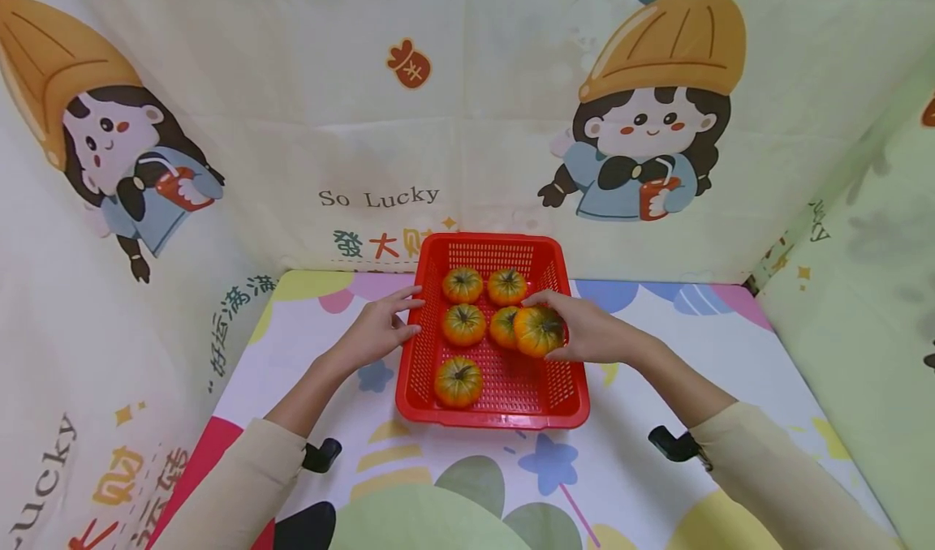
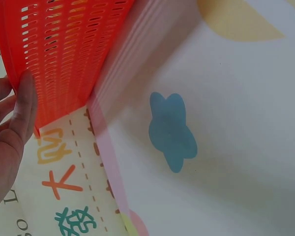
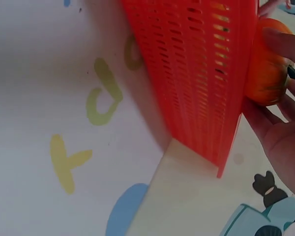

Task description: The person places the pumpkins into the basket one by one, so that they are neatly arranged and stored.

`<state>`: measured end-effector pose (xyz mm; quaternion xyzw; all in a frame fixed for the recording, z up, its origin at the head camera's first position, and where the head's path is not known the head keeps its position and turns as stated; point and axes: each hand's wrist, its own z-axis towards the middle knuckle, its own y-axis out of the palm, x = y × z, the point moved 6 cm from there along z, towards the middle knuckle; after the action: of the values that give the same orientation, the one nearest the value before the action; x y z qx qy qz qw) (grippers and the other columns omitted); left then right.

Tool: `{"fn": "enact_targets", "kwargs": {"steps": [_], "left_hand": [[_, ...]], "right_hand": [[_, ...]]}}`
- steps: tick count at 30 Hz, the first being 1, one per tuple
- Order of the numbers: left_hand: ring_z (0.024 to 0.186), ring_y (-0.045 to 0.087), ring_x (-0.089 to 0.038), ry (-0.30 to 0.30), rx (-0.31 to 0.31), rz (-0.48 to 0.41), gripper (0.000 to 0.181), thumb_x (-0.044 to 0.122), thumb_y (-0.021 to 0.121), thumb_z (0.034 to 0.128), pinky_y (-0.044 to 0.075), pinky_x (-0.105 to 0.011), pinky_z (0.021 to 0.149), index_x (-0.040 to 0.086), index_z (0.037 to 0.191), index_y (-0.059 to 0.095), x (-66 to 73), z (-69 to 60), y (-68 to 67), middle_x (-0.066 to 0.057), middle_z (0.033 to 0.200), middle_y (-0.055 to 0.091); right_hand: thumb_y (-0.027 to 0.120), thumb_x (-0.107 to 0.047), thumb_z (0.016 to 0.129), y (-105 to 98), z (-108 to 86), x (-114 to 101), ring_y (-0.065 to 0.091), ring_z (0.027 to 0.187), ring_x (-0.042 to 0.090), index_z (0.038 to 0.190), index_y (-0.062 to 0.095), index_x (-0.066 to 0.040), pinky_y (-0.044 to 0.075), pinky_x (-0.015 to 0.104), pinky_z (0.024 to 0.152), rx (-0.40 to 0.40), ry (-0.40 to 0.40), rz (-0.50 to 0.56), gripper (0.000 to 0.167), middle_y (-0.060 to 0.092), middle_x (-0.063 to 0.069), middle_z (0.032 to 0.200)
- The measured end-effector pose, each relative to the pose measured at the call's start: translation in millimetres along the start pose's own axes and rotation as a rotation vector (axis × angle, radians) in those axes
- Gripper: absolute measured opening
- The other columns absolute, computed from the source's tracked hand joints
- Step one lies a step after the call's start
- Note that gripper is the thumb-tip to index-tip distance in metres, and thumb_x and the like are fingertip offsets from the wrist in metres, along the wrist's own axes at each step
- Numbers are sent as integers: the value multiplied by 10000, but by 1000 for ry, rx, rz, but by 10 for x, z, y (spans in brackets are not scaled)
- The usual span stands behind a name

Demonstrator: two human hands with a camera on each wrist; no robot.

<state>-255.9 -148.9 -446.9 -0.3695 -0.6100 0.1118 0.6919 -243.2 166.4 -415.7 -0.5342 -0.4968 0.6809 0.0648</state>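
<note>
My right hand (image 1: 602,329) grips a small orange-green pumpkin (image 1: 539,331) near the right rim of a red plastic basket (image 1: 497,420). From the right wrist, the held pumpkin (image 3: 268,64) shows above the rim, between thumb and fingers. Inside the basket lie several similar pumpkins: two at the back, one (image 1: 463,324) at middle left, one (image 1: 458,382) at front left. Another (image 1: 503,328) is partly hidden behind the held one. The fingers of my left hand (image 1: 376,331) rest against the basket's left rim; in the left wrist view they touch its slotted outer wall (image 2: 64,54).
The basket stands on a table covered with a patterned cloth (image 1: 621,469), close to its back edge. Printed cloth walls (image 1: 504,112) rise behind and on both sides. Dark straps (image 1: 321,456) show at both wrists.
</note>
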Motion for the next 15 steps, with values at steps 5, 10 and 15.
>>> {"fn": "enact_targets", "kwargs": {"steps": [5,10,15], "left_hand": [[786,663,-158,2,-1,2,557,74,744,935,614,-283,701,14,1460,567,19,1,-15,-86,1646,402],[787,664,-158,-1,-5,-3,558,65,739,937,614,-289,704,10,1463,562,26,-3,-23,-88,1651,394],[796,667,-161,1,-4,2,556,74,740,938,615,-285,709,14,1462,565,17,1,-17,-87,1648,399]], "right_hand": [[912,-120,741,125,89,-93,517,1356,261,1447,494,-184,617,402,908,-77,-50,-3,823,547,10,1425],[879,-90,776,270,162,-168,445,1435,279,1483,525,-192,610,421,928,-183,-80,-52,797,507,19,1514],[884,-101,776,395,195,-188,463,1427,257,1444,554,-225,608,422,933,-249,-82,-93,755,532,-12,1496]]}}
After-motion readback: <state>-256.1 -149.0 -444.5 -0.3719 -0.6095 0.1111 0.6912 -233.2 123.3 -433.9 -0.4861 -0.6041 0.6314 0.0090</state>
